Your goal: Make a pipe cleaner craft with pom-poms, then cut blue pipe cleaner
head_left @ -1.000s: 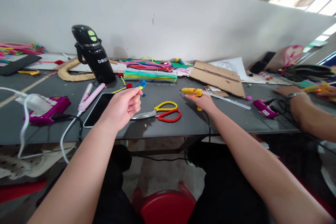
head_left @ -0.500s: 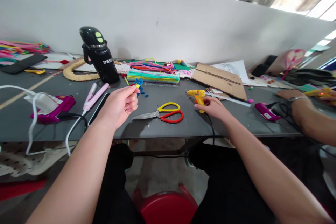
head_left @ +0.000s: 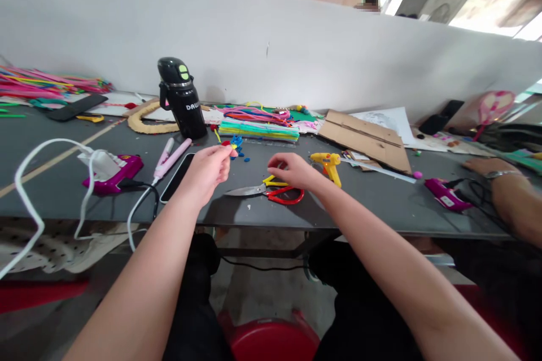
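Observation:
My left hand (head_left: 213,169) is closed in a pinch above the table. A speck of yellow shows at its fingertips, too small to name, and blue craft bits (head_left: 237,141) lie just behind them. Over the handles of the scissors (head_left: 258,190) hovers my right hand (head_left: 292,169), its fingers curved and apart with nothing in them; part of the yellow handle is hidden below. The scissors lie with blades pointing left. To the right of that hand a yellow glue gun (head_left: 332,169) rests on the table, nozzle to the left.
A black bottle (head_left: 184,101), bundled pipe cleaners (head_left: 259,130) and cardboard (head_left: 368,141) stand along the back. On the left are a pink styling iron (head_left: 171,158), a phone (head_left: 178,177) and a purple power strip (head_left: 116,175) with cables. Another person's hand (head_left: 486,166) is at far right.
My right hand has let go of the glue gun and moved left over the scissors. My left hand stays pinched near the blue bits. The view has shifted slightly.

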